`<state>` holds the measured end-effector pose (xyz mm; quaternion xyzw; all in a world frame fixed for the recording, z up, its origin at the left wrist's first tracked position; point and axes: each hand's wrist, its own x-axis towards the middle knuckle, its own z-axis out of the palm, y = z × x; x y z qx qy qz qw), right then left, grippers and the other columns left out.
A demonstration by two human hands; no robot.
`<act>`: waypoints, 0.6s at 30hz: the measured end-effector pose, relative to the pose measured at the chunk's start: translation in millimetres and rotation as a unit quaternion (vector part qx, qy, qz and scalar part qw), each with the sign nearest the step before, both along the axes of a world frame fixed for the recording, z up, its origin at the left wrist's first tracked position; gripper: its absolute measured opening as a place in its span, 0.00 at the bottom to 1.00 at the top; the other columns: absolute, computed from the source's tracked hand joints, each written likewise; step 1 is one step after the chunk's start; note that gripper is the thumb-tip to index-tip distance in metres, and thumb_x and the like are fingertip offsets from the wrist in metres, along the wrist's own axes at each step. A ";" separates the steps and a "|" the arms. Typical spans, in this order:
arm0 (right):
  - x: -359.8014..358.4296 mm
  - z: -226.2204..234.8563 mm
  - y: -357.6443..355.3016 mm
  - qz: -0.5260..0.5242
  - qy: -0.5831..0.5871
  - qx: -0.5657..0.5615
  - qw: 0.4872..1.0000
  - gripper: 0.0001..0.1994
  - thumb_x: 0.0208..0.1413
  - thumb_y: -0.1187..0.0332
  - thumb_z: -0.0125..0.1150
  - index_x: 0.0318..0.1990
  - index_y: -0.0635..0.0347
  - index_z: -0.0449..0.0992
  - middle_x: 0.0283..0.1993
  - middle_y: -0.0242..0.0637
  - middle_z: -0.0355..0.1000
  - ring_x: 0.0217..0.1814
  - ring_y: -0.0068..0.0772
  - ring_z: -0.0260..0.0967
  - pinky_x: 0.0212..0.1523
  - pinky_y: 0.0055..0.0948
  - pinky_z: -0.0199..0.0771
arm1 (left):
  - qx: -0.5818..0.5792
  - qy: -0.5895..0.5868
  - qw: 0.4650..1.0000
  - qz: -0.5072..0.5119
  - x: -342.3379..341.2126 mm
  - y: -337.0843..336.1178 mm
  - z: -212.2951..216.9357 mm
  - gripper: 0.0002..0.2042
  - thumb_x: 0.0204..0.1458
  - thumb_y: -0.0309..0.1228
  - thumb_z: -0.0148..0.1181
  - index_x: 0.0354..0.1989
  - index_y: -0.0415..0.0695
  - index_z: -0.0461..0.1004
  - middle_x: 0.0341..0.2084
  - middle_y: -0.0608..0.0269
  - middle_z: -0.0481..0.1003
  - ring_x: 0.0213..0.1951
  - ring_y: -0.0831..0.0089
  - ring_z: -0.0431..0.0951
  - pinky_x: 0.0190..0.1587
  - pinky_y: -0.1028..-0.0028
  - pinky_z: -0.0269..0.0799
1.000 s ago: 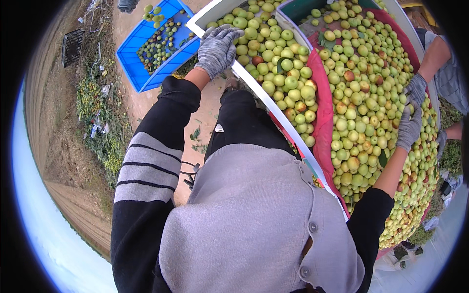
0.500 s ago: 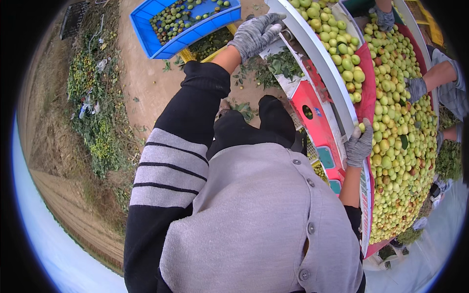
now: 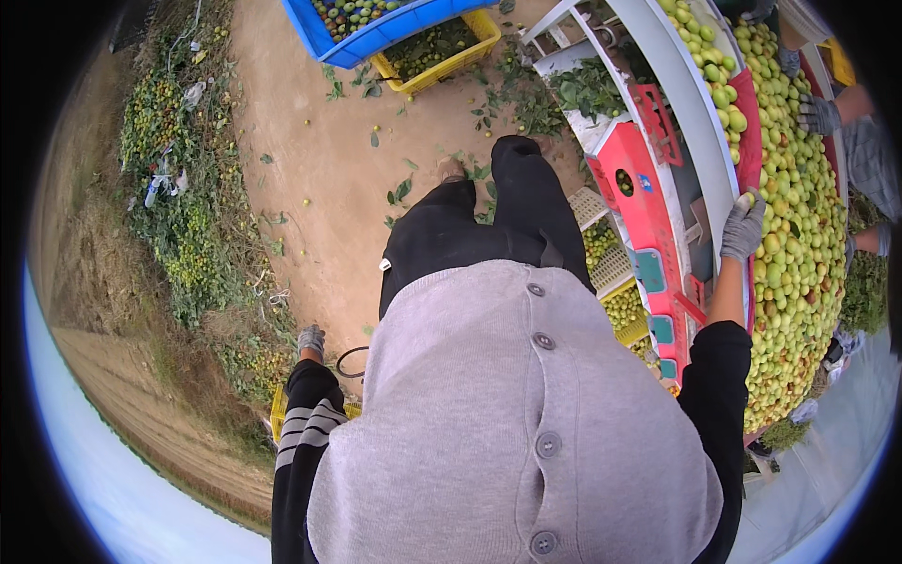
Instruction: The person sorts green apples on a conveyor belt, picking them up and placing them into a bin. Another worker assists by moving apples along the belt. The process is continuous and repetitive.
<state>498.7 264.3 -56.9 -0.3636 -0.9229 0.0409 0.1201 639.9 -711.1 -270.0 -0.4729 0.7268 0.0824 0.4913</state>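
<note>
One right hand (image 3: 742,233) bends its fingers (image 3: 750,212) beside red cloth (image 3: 747,146); on the left hand (image 3: 311,341), I cannot tell.

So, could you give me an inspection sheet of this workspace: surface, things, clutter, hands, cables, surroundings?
Surface: brown earth ground, scattered with green leaves and small round fruit.
Things: yellow-green round fruit heaped beside red cloth in a large white-rimmed bin; blue plastic crate beside yellow plastic crate, both holding fruit.
Clutter: green plant heap with pale litter.
Hands: left hand, grey-gloved, low at the person's side; right hand, grey-gloved, at the bin's edge. Grips unclear.
Cables: thin black loop near the left hand; possibly a cable, too small to tell.
Surroundings: co-worker's grey-gloved hand at the fruit; brown field, pale sky.
</note>
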 end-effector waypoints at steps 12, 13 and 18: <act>-1.7 -1.6 3.8 0.052 0.031 -0.026 0.998 0.20 0.62 0.52 0.47 0.54 0.51 0.71 0.47 0.45 0.75 0.47 0.48 0.74 0.47 0.40 0.72 | 0.389 0.421 0.820 0.000 -186.2 263.7 74.5 0.13 0.63 0.28 0.47 0.54 0.41 0.71 0.47 0.58 0.77 0.50 0.72 0.76 0.55 0.74 0.67; -2.2 -1.2 4.0 0.066 0.038 -0.031 0.997 0.20 0.62 0.52 0.47 0.54 0.52 0.71 0.48 0.45 0.75 0.48 0.48 0.74 0.47 0.40 0.72 | 0.360 0.397 0.844 0.002 -186.3 270.9 76.4 0.13 0.63 0.27 0.47 0.54 0.41 0.71 0.47 0.58 0.77 0.50 0.72 0.76 0.54 0.74 0.67; -3.7 4.7 0.0 0.079 0.024 -0.067 0.994 0.19 0.63 0.55 0.46 0.52 0.59 0.71 0.48 0.46 0.75 0.48 0.46 0.73 0.50 0.39 0.71 | 0.326 0.362 0.873 0.006 -166.0 312.1 61.6 0.13 0.62 0.25 0.48 0.54 0.41 0.71 0.46 0.57 0.77 0.50 0.72 0.76 0.54 0.73 0.68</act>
